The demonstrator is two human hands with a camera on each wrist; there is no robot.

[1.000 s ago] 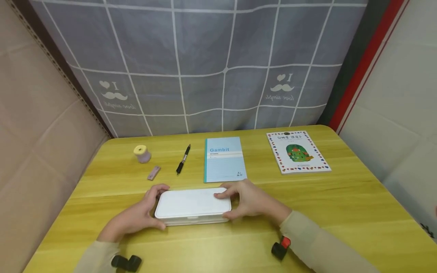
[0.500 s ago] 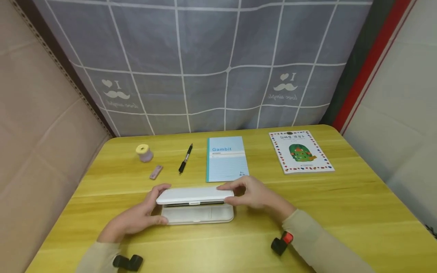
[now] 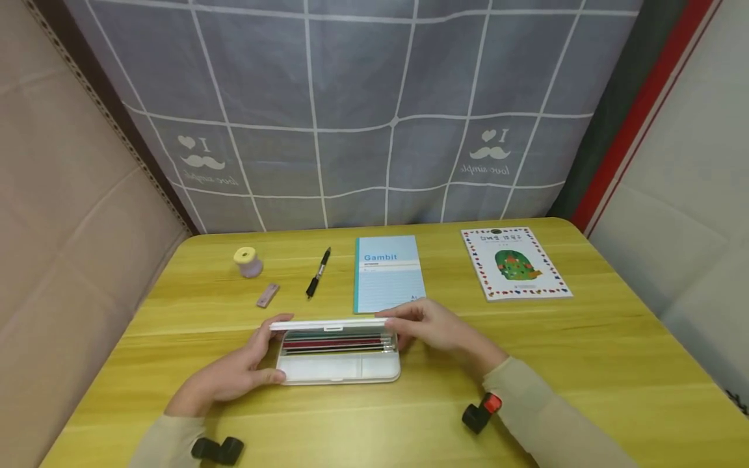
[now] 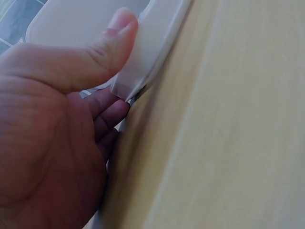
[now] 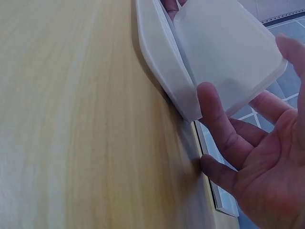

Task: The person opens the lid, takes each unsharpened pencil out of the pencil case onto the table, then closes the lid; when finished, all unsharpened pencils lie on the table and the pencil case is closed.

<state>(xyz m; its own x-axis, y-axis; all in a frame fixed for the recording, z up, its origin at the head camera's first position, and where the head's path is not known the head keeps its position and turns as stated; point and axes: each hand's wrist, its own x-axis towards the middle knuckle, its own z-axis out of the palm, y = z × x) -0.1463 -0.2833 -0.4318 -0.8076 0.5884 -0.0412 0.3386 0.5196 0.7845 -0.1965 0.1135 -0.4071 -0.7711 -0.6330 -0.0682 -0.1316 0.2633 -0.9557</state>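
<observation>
A white pencil case (image 3: 318, 368) lies lengthwise near the middle of the table, its lid (image 3: 328, 324) raised on the far-side hinge and seen nearly edge-on. Several pencils (image 3: 333, 342) lie side by side in its rear part; the front compartment shows bare white. My left hand (image 3: 236, 372) grips the case's left end, thumb at the front corner and fingers around behind. At the right end, my right hand (image 3: 435, 330) holds the lid's edge between thumb and fingers. In the right wrist view, a fingertip (image 5: 208, 98) rests by the case's corner.
Behind the case lie a pale blue notebook (image 3: 389, 276), a black pen (image 3: 318, 273) and a small pink eraser-like block (image 3: 268, 295). A yellow-topped lilac spool (image 3: 248, 262) stands at back left. A picture book (image 3: 516, 264) lies at back right.
The lid was down a second ago. My right hand has lifted its front edge up and back, baring the pencils. My left hand has kept its grip on the left end.
</observation>
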